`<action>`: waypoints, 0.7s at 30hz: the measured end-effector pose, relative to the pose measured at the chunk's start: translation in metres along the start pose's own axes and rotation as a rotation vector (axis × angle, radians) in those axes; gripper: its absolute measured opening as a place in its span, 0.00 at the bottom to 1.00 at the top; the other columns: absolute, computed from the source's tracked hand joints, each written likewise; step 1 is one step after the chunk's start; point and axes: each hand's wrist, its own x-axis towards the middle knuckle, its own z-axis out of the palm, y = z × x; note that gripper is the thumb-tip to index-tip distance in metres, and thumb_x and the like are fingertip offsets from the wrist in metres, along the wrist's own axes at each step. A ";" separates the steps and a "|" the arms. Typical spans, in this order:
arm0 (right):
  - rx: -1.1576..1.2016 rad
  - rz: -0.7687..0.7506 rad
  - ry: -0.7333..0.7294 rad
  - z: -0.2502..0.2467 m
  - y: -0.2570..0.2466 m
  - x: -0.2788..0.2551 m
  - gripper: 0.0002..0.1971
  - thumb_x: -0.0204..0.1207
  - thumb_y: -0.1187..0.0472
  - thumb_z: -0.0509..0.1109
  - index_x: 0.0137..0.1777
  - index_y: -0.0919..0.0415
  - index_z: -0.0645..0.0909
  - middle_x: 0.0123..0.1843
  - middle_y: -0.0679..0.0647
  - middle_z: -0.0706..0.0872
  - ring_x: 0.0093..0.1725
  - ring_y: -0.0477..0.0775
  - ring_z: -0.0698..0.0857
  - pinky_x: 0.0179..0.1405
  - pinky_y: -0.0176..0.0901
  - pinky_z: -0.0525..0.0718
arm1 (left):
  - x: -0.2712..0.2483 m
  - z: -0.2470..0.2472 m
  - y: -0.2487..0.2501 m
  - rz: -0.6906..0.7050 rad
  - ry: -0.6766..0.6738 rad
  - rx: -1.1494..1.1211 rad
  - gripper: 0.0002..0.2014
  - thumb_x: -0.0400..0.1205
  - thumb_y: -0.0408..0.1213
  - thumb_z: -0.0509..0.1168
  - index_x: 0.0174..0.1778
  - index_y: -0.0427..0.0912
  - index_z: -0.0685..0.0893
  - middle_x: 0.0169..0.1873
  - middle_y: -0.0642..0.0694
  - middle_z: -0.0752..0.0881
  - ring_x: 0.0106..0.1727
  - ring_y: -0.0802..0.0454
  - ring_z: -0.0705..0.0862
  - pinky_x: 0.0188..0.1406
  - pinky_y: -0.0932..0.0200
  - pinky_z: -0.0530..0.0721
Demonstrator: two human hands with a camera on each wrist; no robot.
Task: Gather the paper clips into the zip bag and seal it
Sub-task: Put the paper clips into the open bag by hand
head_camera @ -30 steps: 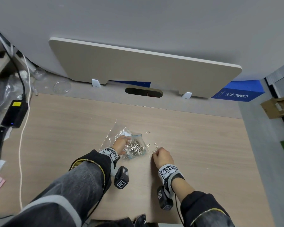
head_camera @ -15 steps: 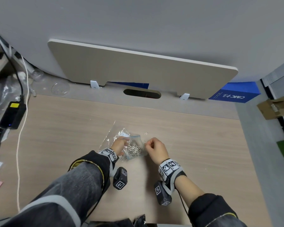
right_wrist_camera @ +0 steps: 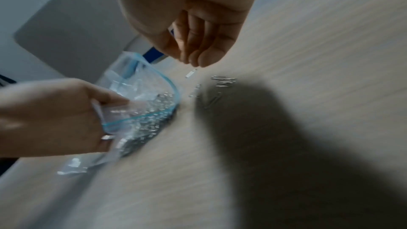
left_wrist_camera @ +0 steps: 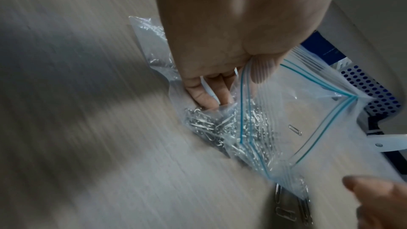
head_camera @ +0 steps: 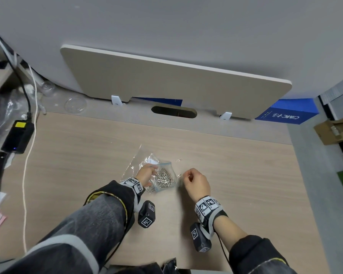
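Note:
A clear zip bag with a blue seal strip lies on the wooden desk, its mouth wide open and a heap of silver paper clips inside. My left hand grips the bag's left rim, thumb inside the mouth. My right hand hovers just right of the bag with fingers curled, tips bunched; no clip shows between them. Loose paper clips lie on the desk below it, and one more clip lies beyond the bag.
A crumpled clear plastic wrapper lies under and behind the zip bag. A black power adapter and white cable sit at the desk's left edge. A beige panel stands behind the desk, with a blue box at the back right.
My right hand went from the loose clips on the desk up to the bag's mouth, then drew back to the right. The left hand kept hold of the bag.

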 end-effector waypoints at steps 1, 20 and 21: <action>-0.056 0.050 -0.001 -0.002 0.006 0.002 0.04 0.74 0.56 0.66 0.46 0.51 0.80 0.45 0.51 0.89 0.48 0.58 0.86 0.45 0.47 0.83 | 0.001 0.001 0.000 0.002 0.001 0.001 0.20 0.80 0.24 0.54 0.68 0.36 0.77 0.48 0.42 0.76 0.54 0.45 0.74 0.50 0.52 0.75; -0.361 0.007 -0.132 0.010 0.027 0.015 0.14 0.73 0.51 0.72 0.54 0.55 0.75 0.56 0.52 0.80 0.54 0.59 0.84 0.50 0.48 0.79 | 0.003 0.003 -0.002 0.019 0.044 0.018 0.15 0.83 0.29 0.53 0.63 0.42 0.78 0.38 0.49 0.75 0.42 0.52 0.75 0.37 0.58 0.75; -0.354 0.012 -0.128 0.011 0.027 0.016 0.13 0.73 0.52 0.72 0.53 0.55 0.76 0.56 0.53 0.81 0.54 0.59 0.84 0.50 0.48 0.79 | 0.003 0.002 -0.001 0.019 0.045 0.018 0.16 0.83 0.30 0.54 0.65 0.41 0.78 0.38 0.49 0.75 0.43 0.51 0.75 0.36 0.59 0.74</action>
